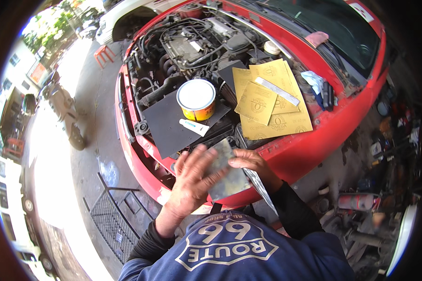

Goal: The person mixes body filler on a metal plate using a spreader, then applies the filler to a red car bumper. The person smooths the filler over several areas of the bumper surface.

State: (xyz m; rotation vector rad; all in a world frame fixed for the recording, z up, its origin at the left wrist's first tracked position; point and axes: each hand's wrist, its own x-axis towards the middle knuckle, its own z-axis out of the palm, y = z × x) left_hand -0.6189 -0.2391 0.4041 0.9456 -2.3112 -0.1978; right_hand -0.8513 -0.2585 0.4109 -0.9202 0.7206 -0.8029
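My right hand (254, 165) is closed on a worn grey rectangular plate (230, 180), thumb along its upper edge. A thin flat strip with a pale, streaked face (262, 189) slants down below that hand; its kind is unclear, and the hand hides its upper end. My left hand (192, 180) has its fingers spread over the plate's left side, slightly smeared by motion. Whether its fingers touch the plate I cannot tell. Just beyond the hands, a tin with a white lid (196, 96) and a white tube (194, 127) rest on a black sheet (166, 129).
The red car's open engine bay (187, 47) spreads ahead. Several yellow-brown sandpaper sheets (255, 104) lie on its right side, with a pale flat strip (277, 91) on top. A black metal rack (110, 218) stands at left. A red cylinder (358, 202) lies among clutter at right.
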